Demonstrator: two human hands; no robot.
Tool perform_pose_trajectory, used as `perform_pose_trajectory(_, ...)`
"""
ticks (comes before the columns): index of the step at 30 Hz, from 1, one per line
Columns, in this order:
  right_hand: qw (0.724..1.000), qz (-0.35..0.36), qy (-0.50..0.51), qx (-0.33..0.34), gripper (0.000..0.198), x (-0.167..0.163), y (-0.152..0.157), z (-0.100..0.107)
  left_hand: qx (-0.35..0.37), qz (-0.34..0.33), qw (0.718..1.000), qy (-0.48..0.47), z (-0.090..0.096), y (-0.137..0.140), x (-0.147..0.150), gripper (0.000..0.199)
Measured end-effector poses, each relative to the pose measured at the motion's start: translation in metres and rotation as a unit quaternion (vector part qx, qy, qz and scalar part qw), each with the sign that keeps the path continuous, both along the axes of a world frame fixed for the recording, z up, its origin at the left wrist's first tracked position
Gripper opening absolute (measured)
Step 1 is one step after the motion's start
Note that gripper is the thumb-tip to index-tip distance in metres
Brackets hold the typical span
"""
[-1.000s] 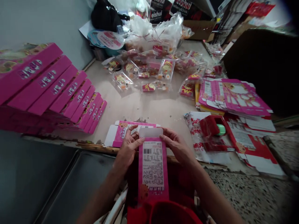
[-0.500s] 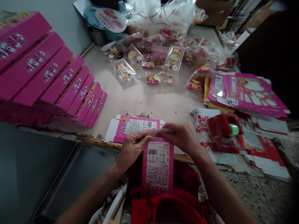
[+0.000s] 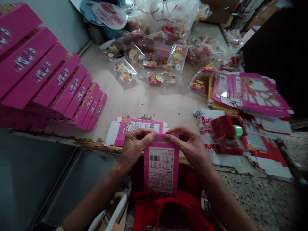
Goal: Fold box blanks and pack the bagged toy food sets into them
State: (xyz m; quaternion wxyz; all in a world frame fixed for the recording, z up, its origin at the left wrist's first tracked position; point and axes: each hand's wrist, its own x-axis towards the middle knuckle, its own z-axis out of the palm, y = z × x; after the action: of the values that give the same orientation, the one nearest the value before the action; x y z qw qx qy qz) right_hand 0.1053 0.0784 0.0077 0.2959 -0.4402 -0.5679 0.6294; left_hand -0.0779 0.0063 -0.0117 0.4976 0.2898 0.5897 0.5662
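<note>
A pink box (image 3: 160,173) with a white printed label hangs upright between my hands, in front of the table's near edge. My left hand (image 3: 137,142) pinches its top edge at the left corner, thumb on the near side. At the right corner my right hand (image 3: 189,142) grips the same top edge, thumb also in front. Just behind my fingers a flattened pink carton (image 3: 134,128) lies on the table, its white flaps spread and its right part partly covered by my hands.
Stacked pink boxes (image 3: 57,80) stand at the left. Clear packets (image 3: 178,57) with red and yellow pieces spread across the back. To the right are a red tape dispenser (image 3: 228,128), flat pink cartons (image 3: 260,96) and red-and-white cartons (image 3: 267,154).
The box's top flap has folded down, and my thumbs now press along its top edge. My right hand has shifted from over the flap to the right corner. The view has shifted slightly.
</note>
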Motion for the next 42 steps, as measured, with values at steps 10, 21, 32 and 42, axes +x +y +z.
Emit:
perform_pose_trajectory(10, 0.990, 0.133, -0.032, 0.019, 0.037, 0.045, -0.016, -0.003, 0.027, -0.091, 0.995, -0.016, -0.025, -0.032, 0.011, 0.031)
perform_pose_trajectory(21, 0.951, -0.177, -0.245, 0.068, 0.039, 0.201, 0.018, 0.043, 0.183, -0.079, 0.963, 0.181, 0.038, 0.039, 0.064, 0.015)
perform_pose_trajectory(32, 0.950, -0.302, -0.064, 0.038, 0.029, 0.171, -0.009, 0.049, 0.249, -0.101, 0.904, 0.333, 0.045, 0.013, 0.085, 0.006)
perform_pose_trajectory(42, 0.938, -0.346, 0.003, -0.013, 0.043, 0.173, -0.026, -0.021, 0.139, -0.251, 0.921, 0.265, 0.051, 0.025, 0.095, 0.021)
